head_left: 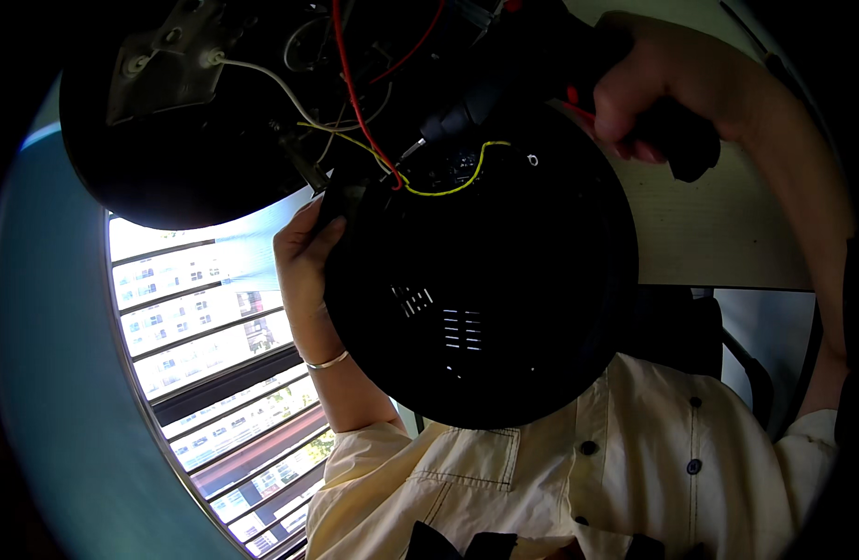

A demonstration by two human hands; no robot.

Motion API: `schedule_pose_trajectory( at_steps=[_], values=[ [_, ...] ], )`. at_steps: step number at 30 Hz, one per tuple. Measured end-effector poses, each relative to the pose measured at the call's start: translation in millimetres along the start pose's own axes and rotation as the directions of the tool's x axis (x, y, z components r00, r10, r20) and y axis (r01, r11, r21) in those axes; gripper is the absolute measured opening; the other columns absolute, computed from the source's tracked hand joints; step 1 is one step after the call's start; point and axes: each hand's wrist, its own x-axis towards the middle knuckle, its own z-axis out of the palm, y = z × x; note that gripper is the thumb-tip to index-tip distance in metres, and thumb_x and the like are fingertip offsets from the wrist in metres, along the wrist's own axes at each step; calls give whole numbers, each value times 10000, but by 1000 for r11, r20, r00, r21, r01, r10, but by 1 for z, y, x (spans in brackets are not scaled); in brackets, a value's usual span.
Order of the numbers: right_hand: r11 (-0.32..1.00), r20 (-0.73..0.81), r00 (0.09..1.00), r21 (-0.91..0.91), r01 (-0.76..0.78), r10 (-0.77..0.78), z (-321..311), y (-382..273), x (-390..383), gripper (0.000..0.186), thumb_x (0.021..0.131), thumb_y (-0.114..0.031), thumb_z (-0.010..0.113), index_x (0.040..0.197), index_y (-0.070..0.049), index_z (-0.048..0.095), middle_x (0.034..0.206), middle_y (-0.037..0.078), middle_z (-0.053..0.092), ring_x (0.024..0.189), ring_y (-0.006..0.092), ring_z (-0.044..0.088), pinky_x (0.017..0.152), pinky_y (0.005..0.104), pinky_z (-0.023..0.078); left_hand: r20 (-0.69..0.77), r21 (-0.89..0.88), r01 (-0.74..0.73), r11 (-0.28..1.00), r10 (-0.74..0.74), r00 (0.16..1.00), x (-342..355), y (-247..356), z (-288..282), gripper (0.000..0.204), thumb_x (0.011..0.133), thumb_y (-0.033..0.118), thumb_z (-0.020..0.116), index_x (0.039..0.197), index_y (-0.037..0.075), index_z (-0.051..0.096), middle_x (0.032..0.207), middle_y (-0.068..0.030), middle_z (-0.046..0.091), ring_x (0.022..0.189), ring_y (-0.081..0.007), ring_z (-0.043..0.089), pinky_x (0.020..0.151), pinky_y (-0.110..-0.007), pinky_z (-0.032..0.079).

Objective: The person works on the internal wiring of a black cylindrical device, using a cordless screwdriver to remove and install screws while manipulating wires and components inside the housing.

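A round black housing (pixel 504 252) with vent slots, like the shell of an appliance, stands in front of my chest. My left hand (pixel 308 247) grips its left edge, thumb on top; its fingertips are partly hidden. My right hand (pixel 635 98) is closed around the handle of a black and red power screwdriver (pixel 462 117). The bit points at the upper edge of the housing, near a yellow-green wire (pixel 448 192) and a red wire (pixel 355 89). In the dark I cannot tell whether the bit touches a screw.
Another round dark part (pixel 159 177) lies at the upper left, carrying a metal bracket (pixel 168 70) and a white wire (pixel 271 79). A pale table (pixel 719 233) extends at right. Beyond a blue curved edge (pixel 47 327), a window with bars (pixel 205 317) shows buildings. A dark chair (pixel 677 327) stands at right.
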Motion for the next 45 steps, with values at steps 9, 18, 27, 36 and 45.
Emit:
schedule_pose_trajectory(
  at_steps=[9, 18, 27, 36, 45],
  values=[
    [982, 276, 944, -104, -159, 182, -23, -25, 5, 139, 599, -88, 680, 641, 18, 601, 580, 73, 577, 501, 141, 544, 482, 250, 415, -3, 29, -25, 999, 25, 1000, 0, -1, -1, 300, 749, -94, 569, 1037, -31, 623, 897, -77, 646, 804, -141, 613, 737, -207, 474],
    [993, -58, 993, 67, -98, 102, -2, -5, 1, 161, 559, -100, 592, 641, 37, 565, 513, 110, 523, 363, 130, 486, 332, 219, 385, 15, -7, 1, 1000, -1, 1000, 1, 0, -1, 299, 748, -95, 564, 1033, -32, 625, 897, -80, 648, 800, -141, 616, 732, -212, 479],
    [902, 300, 921, 274, -334, 250, -21, -1, 15, 159, 724, -76, 613, 806, 54, 575, 692, 165, 582, 489, 166, 541, 467, 256, 462, -14, -9, -11, 1000, 11, 1000, -2, 0, 1, 298, 749, -91, 561, 1034, -32, 626, 884, -93, 653, 788, -145, 620, 723, -210, 480],
    [900, 42, 960, 339, -273, 276, 0, -8, 0, 210, 654, -142, 608, 741, 47, 575, 618, 138, 554, 408, 136, 498, 364, 222, 427, -4, 13, -15, 1000, 15, 1000, 1, 0, 2, 305, 746, -98, 556, 1034, -26, 627, 887, -86, 660, 789, -137, 619, 725, -205, 480],
    [964, -62, 978, 193, -184, 199, 8, -9, -5, 204, 625, -159, 600, 659, 41, 576, 524, 116, 538, 348, 127, 493, 311, 203, 405, -10, 22, -8, 1000, 9, 1000, 1, -1, 1, 297, 745, -97, 561, 1024, -26, 632, 895, -81, 654, 805, -144, 616, 738, -210, 477]
  ],
)
